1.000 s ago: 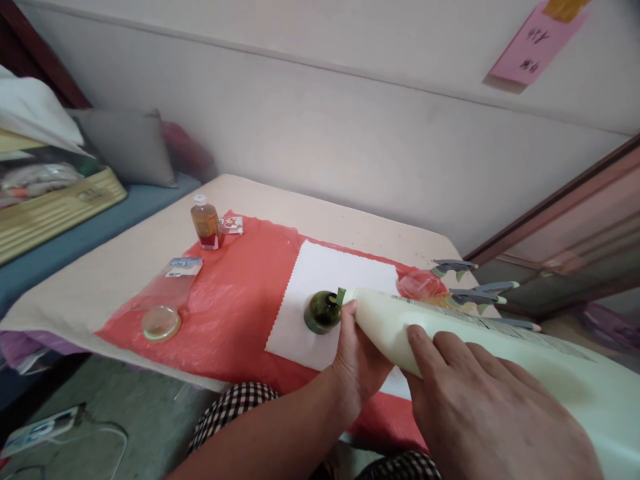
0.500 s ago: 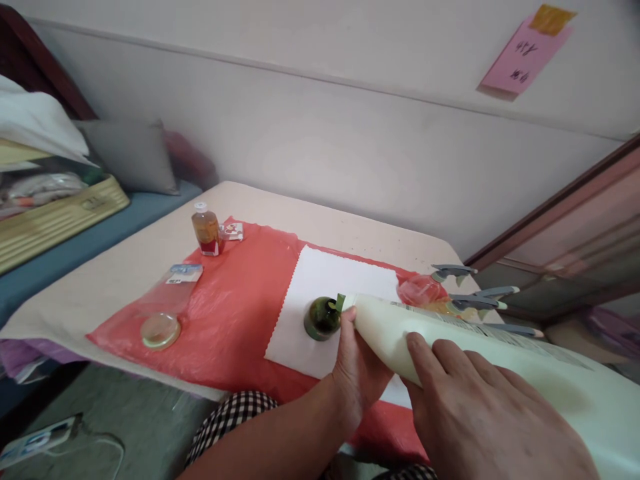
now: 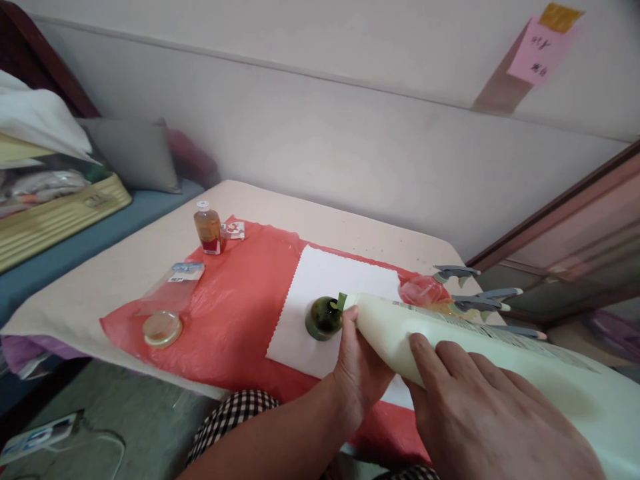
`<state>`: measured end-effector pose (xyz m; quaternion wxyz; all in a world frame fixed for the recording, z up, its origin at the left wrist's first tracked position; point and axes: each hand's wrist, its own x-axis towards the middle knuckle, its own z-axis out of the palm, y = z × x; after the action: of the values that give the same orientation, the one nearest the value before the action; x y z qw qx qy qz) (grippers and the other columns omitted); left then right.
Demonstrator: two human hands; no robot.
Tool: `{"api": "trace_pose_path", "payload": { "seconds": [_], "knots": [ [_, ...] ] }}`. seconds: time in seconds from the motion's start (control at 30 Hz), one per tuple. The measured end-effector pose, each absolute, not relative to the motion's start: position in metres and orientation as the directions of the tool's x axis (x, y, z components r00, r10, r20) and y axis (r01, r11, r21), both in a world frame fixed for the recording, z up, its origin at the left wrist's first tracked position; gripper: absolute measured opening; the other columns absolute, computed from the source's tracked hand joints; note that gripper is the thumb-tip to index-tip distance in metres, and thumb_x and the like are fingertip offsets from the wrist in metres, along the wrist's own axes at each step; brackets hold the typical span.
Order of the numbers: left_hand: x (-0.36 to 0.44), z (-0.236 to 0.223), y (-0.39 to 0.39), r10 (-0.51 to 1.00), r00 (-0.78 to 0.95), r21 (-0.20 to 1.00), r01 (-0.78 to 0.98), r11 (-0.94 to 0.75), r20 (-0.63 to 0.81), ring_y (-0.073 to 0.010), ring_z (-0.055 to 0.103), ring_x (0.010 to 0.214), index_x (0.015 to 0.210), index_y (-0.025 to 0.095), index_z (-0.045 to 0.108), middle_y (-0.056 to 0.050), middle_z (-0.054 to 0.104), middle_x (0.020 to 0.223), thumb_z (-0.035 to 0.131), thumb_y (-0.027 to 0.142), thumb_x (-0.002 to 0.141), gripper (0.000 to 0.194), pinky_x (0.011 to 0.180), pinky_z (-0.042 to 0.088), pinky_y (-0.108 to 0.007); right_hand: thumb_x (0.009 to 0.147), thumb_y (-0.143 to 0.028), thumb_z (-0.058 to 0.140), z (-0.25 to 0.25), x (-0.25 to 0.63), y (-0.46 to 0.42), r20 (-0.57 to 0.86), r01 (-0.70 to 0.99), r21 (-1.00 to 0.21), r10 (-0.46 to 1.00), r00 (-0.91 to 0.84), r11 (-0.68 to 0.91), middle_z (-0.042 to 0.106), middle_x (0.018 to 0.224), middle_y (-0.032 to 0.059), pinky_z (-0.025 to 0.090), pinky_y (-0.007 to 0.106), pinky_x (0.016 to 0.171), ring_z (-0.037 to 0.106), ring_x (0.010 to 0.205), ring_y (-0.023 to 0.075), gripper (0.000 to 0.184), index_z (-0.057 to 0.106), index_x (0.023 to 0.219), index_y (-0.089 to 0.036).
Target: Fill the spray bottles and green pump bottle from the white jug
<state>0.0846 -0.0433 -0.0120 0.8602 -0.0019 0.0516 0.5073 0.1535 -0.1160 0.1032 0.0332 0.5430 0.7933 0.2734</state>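
Observation:
A large pale green plastic bottle (image 3: 395, 320) with a green flip cap is tipped nearly on its side, its mouth over a small dark green jar (image 3: 323, 321). My left hand (image 3: 361, 367) supports the bottle from below near its neck, thumb by the cap. Across the bottle's body lies my right hand (image 3: 490, 407), fingers wrapped over its near side. Beneath the jar is a white scalloped-edge cloth (image 3: 347, 267), laid on a red plastic sheet (image 3: 235, 293). Whether liquid is flowing cannot be made out.
Left on the table stand an amber bottle (image 3: 207, 230), a small white box (image 3: 234, 231), a clear bag (image 3: 175, 283) and a round lidded dish (image 3: 163, 329). Grey spring clamps (image 3: 480, 300) and crumpled red plastic (image 3: 424, 291) lie beyond the bottle. A wall (image 3: 300, 133) rises behind.
My view has shifted slightly. The pink note on the wall has swung outward, showing its shadow. Both hands keep the bottle tilted over the jar.

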Motion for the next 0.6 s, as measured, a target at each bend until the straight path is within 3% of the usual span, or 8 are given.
{"api": "trace_pose_path", "payload": {
  "seconds": [0.23,0.37,0.5,0.6],
  "knots": [
    [0.087,-0.014,-0.043,0.895,0.441,0.015,-0.897,0.443,-0.074,-0.0330,0.061,0.118,0.123,0.008,0.065,-0.016,0.069,0.123,0.045,0.065,0.090,0.068,0.099,0.049,-0.038,0.065,-0.007,0.049,0.102,0.162,-0.110,0.335,0.817,0.479,0.794,-0.508,0.320,0.062,0.073,0.0083,0.045,0.040,0.060,0.060,0.062,0.0259,0.033,0.063,0.092,-0.018],
    [0.085,-0.022,-0.044,0.868,0.477,0.063,-0.870,0.488,-0.140,-0.0320,0.061,0.117,0.132,0.012,0.061,-0.016,0.066,0.129,0.050,0.066,0.090,0.070,0.091,0.053,-0.038,0.077,-0.017,0.048,0.092,0.174,-0.108,0.402,0.851,0.442,0.785,-0.472,0.285,0.067,0.077,0.0111,0.046,0.040,0.056,0.062,0.059,0.0266,0.022,0.063,0.093,-0.019],
    [0.084,-0.022,-0.042,0.850,0.482,0.159,-0.841,0.517,-0.213,-0.0276,0.059,0.117,0.132,0.020,0.061,-0.012,0.060,0.137,0.051,0.068,0.091,0.064,0.083,0.054,-0.035,0.089,-0.043,0.046,0.079,0.204,-0.108,0.440,0.944,0.274,0.849,-0.293,0.184,0.072,0.084,0.0076,0.041,0.037,0.049,0.062,0.055,0.0251,0.026,0.064,0.099,-0.027],
    [0.079,-0.013,-0.035,0.866,0.450,0.207,-0.846,0.491,-0.216,-0.0256,0.060,0.113,0.125,0.022,0.061,-0.011,0.061,0.130,0.047,0.068,0.093,0.057,0.085,0.056,-0.039,0.085,-0.067,0.048,0.078,0.235,-0.107,0.462,0.997,0.074,0.885,-0.057,0.025,0.073,0.080,0.0036,0.037,0.035,0.044,0.062,0.052,0.0251,0.042,0.067,0.104,-0.034]
  ]
}}
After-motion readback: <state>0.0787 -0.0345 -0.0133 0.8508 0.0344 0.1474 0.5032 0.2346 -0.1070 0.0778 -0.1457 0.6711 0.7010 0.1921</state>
